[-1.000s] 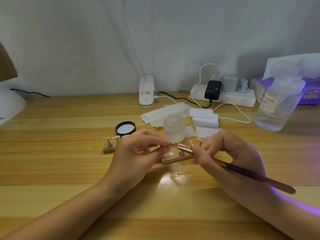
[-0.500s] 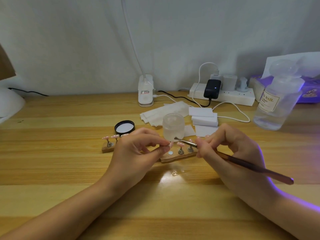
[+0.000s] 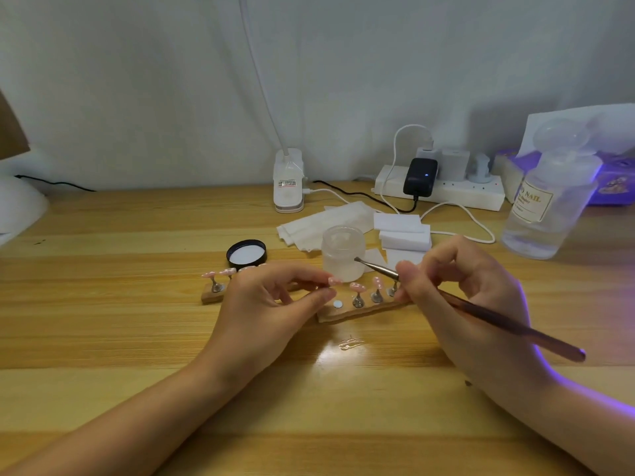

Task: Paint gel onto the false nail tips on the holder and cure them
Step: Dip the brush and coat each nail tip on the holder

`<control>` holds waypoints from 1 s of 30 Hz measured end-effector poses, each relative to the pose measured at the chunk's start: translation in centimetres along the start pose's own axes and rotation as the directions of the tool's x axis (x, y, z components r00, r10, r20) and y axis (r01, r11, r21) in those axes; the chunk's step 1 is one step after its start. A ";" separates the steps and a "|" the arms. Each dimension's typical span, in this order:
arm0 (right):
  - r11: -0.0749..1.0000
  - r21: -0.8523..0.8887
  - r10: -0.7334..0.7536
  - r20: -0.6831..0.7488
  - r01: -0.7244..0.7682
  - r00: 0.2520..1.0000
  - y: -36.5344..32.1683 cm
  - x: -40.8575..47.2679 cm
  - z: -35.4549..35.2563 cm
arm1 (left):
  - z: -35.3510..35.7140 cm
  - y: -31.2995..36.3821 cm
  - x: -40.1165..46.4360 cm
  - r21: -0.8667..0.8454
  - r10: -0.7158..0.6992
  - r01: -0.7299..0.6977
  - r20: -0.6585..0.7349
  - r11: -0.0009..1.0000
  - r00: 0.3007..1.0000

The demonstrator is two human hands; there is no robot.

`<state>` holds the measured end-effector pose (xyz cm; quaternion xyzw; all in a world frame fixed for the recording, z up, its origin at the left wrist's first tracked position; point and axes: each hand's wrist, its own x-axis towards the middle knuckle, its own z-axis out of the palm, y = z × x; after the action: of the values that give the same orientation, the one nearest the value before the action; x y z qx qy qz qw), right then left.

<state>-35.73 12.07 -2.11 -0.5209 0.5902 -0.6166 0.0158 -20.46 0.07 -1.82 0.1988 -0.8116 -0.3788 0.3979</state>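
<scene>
A wooden holder (image 3: 364,312) lies mid-table with pink nail tips (image 3: 358,287) on small metal stands. My left hand (image 3: 271,310) pinches one pink nail tip (image 3: 335,280) between thumb and fingers, lifted off its bare white spot on the holder. My right hand (image 3: 470,297) grips a brown-handled gel brush (image 3: 481,316); its metal tip points up-left in front of the open frosted gel jar (image 3: 343,254), just above the holder. A second short holder (image 3: 213,295) with pink tips shows left of my left hand, partly hidden.
The jar's black lid (image 3: 246,254) lies upturned behind my left hand. White wipes (image 3: 402,231), a clip lamp base (image 3: 288,182), a power strip (image 3: 443,188) with cables and a clear pump bottle (image 3: 546,207) stand at the back. A gel smear (image 3: 350,343) glistens on the wooden table.
My right hand lifted the brush away from the nail tip in my left hand, up and right toward the jar. My left hand has kept its pinch on the tip.
</scene>
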 end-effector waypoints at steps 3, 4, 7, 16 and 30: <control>1.000 0.021 0.007 -0.004 -0.007 1.000 -0.2 0.2 0.2 | -0.1 0.2 0.0 0.028 -0.016 0.016 0.017 0.999 1.000; 1.000 0.031 0.000 -0.004 0.000 1.000 -0.2 0.2 0.2 | -0.1 0.2 0.0 0.028 -0.022 0.021 0.029 0.999 0.999; 0.998 0.057 -0.036 0.016 0.035 0.999 -0.2 0.2 0.3 | -0.1 0.2 0.1 0.017 -0.015 0.014 0.084 1.000 0.996; 0.997 -0.015 -0.070 0.055 0.071 0.996 -0.5 0.2 0.2 | 0.1 0.2 0.4 0.107 0.004 -0.016 0.106 0.994 0.994; 0.985 -0.114 -0.118 0.093 0.128 0.989 -0.4 0.3 0.2 | 0.4 -0.5 0.2 0.142 -0.034 0.018 0.105 0.990 0.994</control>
<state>-35.49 11.87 -1.66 -0.5825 0.5914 -0.5569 -0.0280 -20.91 -0.24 -2.28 0.2163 -0.8538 -0.3360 0.3337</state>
